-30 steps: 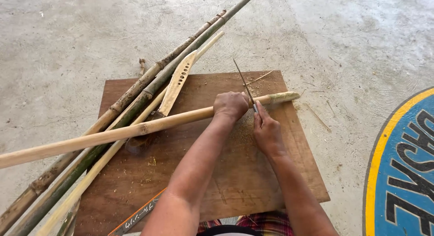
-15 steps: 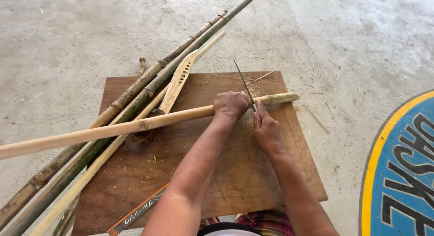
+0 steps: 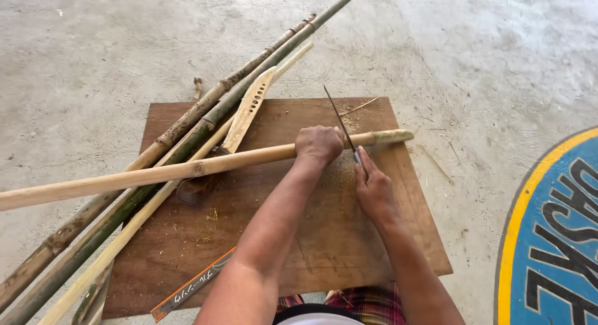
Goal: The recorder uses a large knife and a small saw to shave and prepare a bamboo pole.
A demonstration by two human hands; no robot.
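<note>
A long pale bamboo pole [image 3: 156,173] lies across a brown wooden board [image 3: 324,238] on the concrete floor. My left hand [image 3: 319,144] grips the pole near its right end and presses it on the board. My right hand [image 3: 372,189] holds a thin saw blade [image 3: 339,122] by its near end. The blade crosses the pole just right of my left hand, slanting up and away. Fine sawdust lies on the board under the cut.
Several darker green and brown bamboo stalks [image 3: 187,138] lie diagonally over the board's left side. Among them is a flat pale wooden piece with a row of holes [image 3: 250,107]. An orange ruler [image 3: 193,286] lies at the board's near edge. A blue and yellow painted floor marking [image 3: 554,238] is at the right.
The view has shifted slightly. My hands stay at the same spot on the pole, and the blade keeps its place across it.
</note>
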